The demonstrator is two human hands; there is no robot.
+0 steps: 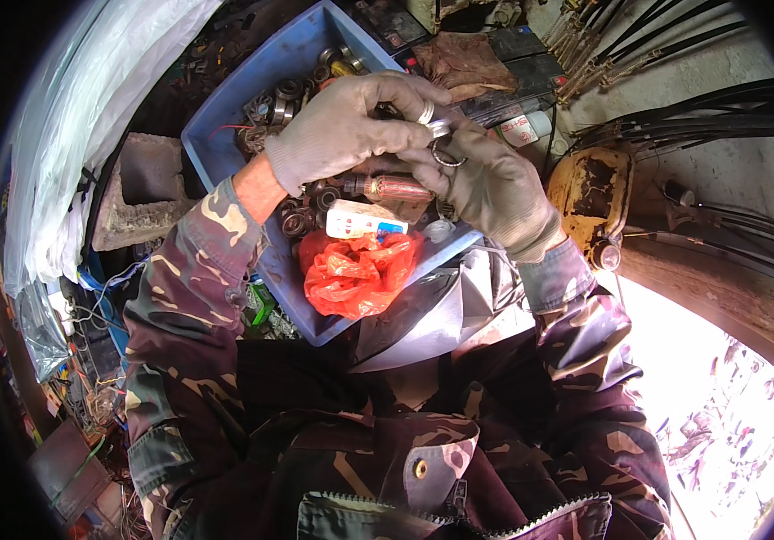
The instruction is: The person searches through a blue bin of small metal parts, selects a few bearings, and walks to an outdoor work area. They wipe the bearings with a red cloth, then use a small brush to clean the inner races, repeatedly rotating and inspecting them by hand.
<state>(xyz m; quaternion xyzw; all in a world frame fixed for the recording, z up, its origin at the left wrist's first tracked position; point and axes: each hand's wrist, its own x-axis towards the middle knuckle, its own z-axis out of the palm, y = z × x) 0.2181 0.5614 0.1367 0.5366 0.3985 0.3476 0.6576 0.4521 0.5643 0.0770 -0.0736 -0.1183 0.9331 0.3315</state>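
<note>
Both my hands wear grey gloves and meet above a blue plastic bin (pixel 196 135). My left hand (pixel 342 126) is closed, its thumb and fingers pinching a shiny metal ring (pixel 440 128); another bright ring (pixel 426 112) shows at its fingertips. My right hand (pixel 499 189) is closed round a dark, beaded ring (pixel 447 160), which looks like a ball bearing part. The rings are close together, and I cannot tell whether they touch. Under my hands the bin holds several bearings (pixel 288 90), a copper-wound motor armature (pixel 394 188), a small white box (pixel 360 220) and a red plastic bag (pixel 360 274).
A concrete block (pixel 139 216) stands left of the bin, near hanging clear plastic sheeting (pixel 81 117). To the right are a worn yellow metal housing (pixel 589 193), a white bottle (pixel 524 129) and bundles of black cables (pixel 693 121). A brown cloth-like piece (pixel 463 65) lies behind.
</note>
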